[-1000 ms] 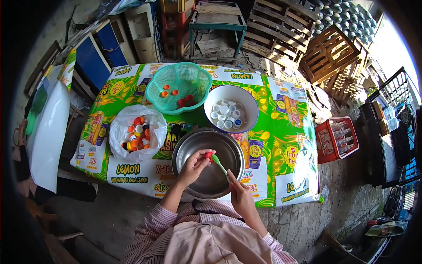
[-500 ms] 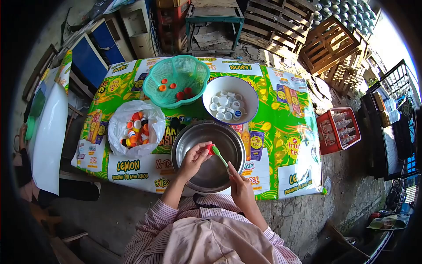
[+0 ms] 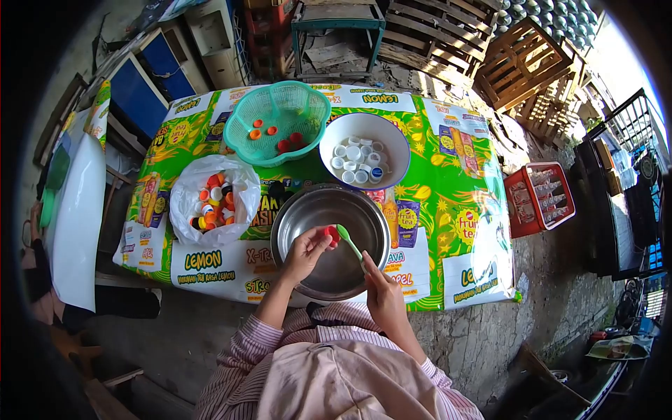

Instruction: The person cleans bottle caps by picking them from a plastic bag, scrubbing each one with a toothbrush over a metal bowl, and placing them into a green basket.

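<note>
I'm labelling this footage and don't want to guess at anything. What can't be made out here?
All in the head view:
- Far side of the red cap: turned away, partly behind the left hand.
- Lower end of the green tool: inside the right hand.
- Lowest caps in the plastic bag: under the upper ones.
- Print on the blue cap: too small.
- Most of the other person: cut off by the dark left edge.

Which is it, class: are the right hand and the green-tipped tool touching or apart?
Touching. The head view shows the right hand gripping the handle of the green-tipped tool.
</note>
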Demonstrator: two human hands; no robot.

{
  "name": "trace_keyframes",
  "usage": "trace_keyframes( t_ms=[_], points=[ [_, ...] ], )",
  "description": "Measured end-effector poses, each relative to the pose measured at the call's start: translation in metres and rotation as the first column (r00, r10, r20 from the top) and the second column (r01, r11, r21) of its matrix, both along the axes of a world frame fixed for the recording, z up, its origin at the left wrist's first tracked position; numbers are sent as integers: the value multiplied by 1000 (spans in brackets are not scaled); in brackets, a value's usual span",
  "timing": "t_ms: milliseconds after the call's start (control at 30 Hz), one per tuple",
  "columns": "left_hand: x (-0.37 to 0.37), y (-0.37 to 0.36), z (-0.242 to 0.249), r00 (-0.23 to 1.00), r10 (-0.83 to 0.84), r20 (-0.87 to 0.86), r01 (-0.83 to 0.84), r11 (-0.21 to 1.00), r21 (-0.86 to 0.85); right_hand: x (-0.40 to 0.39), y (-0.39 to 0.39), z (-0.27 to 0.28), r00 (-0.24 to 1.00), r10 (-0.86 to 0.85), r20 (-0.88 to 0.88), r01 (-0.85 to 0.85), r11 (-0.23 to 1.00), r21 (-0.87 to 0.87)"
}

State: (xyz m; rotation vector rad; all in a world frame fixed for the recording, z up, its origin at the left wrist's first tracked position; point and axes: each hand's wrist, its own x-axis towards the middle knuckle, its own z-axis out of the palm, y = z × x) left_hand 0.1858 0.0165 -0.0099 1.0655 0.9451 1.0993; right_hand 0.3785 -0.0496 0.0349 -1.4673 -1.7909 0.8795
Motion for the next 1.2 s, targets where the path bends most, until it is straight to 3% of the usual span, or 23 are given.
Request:
trace_keyframes(
  t_ms=[167,233,467,667,733,867,900,1000,1067,1133,1200],
  points=[
    [1,-3,-5,1000,19,19,-19,1000,-1,-4,-5,3,999,37,-26,-38,999,-13],
    [1,-3,-5,1000,10,19,-10,1000,-8,-3,-3,-3,997,-31,-64,35,998,60],
    [2,-4,-1,999,14,37,-12,998,-59,-3,-3,-2,1000,10,-10,-10,1000,7],
    [1,-3,-16,987,2,158,21,990,-142,-9,-3,-6,984,74,-164,-59,994,95],
    [4,-4,-14,987,-5,161,29,989,-143,-6,-1,-2,995,5,-102,-4,1000,15],
    [8,-3,-9,969,12,247,24,989,-144,-9,-3,-5,996,48,-73,-48,999,-3],
    [7,-2,-10,971,-5,237,39,990,-138,-8,2,-5,997,25,-78,-18,996,89],
    [5,-2,-7,974,2,228,33,988,-148,-7,-1,4,1000,29,12,-29,1000,12],
    [4,-3,-8,973,20,231,17,987,-160,-8,-4,-4,997,73,8,-74,995,62],
    [3,-2,-11,982,-4,190,32,989,-142,-6,2,-3,995,7,97,-16,995,99],
    [3,-2,-9,971,-14,240,47,990,-132,-6,3,-4,997,-19,71,9,991,134]
  ],
)
